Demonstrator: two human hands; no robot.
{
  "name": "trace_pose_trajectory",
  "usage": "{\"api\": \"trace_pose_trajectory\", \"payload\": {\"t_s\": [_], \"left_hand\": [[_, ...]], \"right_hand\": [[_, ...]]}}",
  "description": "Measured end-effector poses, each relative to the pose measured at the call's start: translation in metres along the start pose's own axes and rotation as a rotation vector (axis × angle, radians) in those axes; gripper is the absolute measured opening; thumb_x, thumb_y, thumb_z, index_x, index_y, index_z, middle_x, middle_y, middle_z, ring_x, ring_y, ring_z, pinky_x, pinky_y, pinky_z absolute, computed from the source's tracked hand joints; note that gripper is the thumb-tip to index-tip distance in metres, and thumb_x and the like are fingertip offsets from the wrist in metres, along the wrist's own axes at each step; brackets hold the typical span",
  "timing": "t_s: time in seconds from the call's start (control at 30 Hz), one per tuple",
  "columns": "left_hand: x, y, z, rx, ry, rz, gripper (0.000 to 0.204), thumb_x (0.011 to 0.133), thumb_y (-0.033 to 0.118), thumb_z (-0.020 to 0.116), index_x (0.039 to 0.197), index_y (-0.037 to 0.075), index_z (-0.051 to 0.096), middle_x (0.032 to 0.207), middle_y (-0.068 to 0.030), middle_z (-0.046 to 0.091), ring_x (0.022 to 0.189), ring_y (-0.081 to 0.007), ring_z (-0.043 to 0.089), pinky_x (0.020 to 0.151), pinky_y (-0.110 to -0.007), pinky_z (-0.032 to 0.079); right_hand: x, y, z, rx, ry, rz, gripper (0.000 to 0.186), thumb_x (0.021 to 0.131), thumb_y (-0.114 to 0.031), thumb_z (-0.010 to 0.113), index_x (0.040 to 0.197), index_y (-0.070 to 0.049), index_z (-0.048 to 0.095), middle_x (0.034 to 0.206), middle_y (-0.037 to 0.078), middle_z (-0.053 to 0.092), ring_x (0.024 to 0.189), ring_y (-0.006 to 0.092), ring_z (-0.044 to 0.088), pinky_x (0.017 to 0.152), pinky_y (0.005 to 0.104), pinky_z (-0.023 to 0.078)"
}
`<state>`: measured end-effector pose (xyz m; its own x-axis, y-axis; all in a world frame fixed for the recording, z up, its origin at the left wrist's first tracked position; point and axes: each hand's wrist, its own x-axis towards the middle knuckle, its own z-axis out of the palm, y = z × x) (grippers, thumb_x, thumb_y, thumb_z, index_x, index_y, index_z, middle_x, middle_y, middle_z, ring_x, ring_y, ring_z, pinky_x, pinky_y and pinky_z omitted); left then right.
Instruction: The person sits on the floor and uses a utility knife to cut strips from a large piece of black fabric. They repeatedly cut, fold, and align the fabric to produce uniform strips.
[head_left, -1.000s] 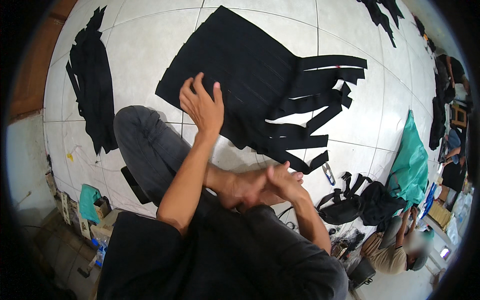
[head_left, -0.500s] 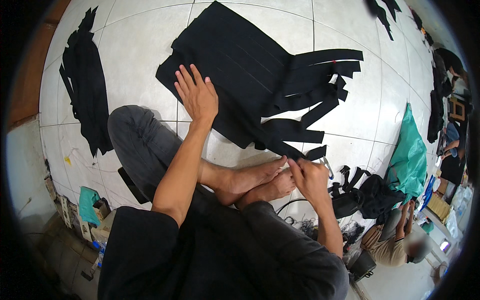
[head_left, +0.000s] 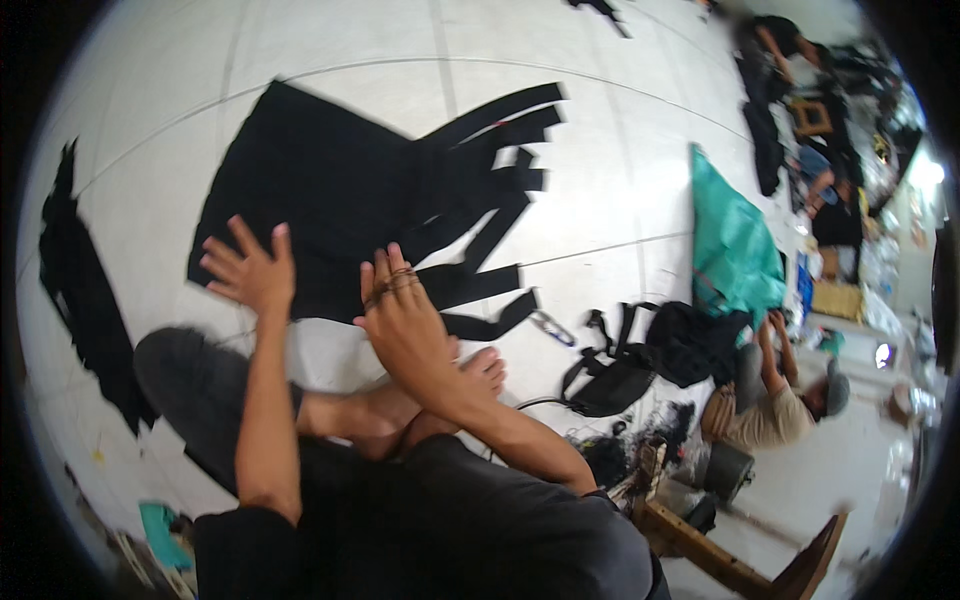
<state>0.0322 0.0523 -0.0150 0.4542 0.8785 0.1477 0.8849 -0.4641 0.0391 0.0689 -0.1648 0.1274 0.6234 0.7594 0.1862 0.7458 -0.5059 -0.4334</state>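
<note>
A large sheet of black cloth (head_left: 310, 160) lies flat on the tiled floor, its right side cut into several loose strips (head_left: 490, 290). My left hand (head_left: 255, 275) rests with fingers spread on the cloth's near left part. Fingers stretched out, my right hand (head_left: 400, 315) is over the cloth's near edge, close to the base of the strips. Thin dark strands or loops, too fine to make out, cross its fingers. A small pair of thread snips (head_left: 552, 328) lies on the floor beside the end of the nearest strip.
More black cloth (head_left: 85, 300) lies at the far left. To the right are a black bag (head_left: 612, 385), a green sheet (head_left: 735, 250) and tangled dark threads (head_left: 670, 425). A seated person (head_left: 765, 410) is beyond them. A wooden frame piece (head_left: 700, 545) stands lower right.
My right hand has moved from beside my feet onto the cloth's near edge, its fingers opening from a closed grip. The whole view has swung, shifting the scene left.
</note>
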Motion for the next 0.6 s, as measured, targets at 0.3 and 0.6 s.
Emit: {"api": "trace_pose_trajectory", "payload": {"t_s": [0.3, 0.6], "left_hand": [[-0.006, 0.02, -0.021, 0.006, -0.064, 0.108, 0.058, 0.111, 0.036, 0.038, 0.162, 0.01, 0.032, 0.167, -0.0273, 0.022, 0.154, -0.0431, 0.022, 0.124, -0.056, 0.02], [0.016, -0.02, 0.039, -0.382, 0.169, 0.229, 0.067, 0.107, 0.055, 0.041, 0.164, 0.024, 0.028, 0.167, -0.0283, 0.02, 0.155, -0.0459, 0.019, 0.123, -0.061, 0.015]], "right_hand": [[-0.059, 0.052, -0.044, -0.062, -0.241, 0.185, 0.045, 0.095, -0.038, 0.068, 0.063, -0.007, 0.067, 0.054, 0.011, 0.062, 0.047, 0.0318, 0.061, 0.045, 0.041, 0.045], [-0.114, 0.062, -0.126, -0.028, -0.295, 0.269, 0.043, 0.095, -0.036, 0.065, 0.065, -0.005, 0.07, 0.057, 0.012, 0.065, 0.052, 0.0337, 0.066, 0.052, 0.0429, 0.052]]}}
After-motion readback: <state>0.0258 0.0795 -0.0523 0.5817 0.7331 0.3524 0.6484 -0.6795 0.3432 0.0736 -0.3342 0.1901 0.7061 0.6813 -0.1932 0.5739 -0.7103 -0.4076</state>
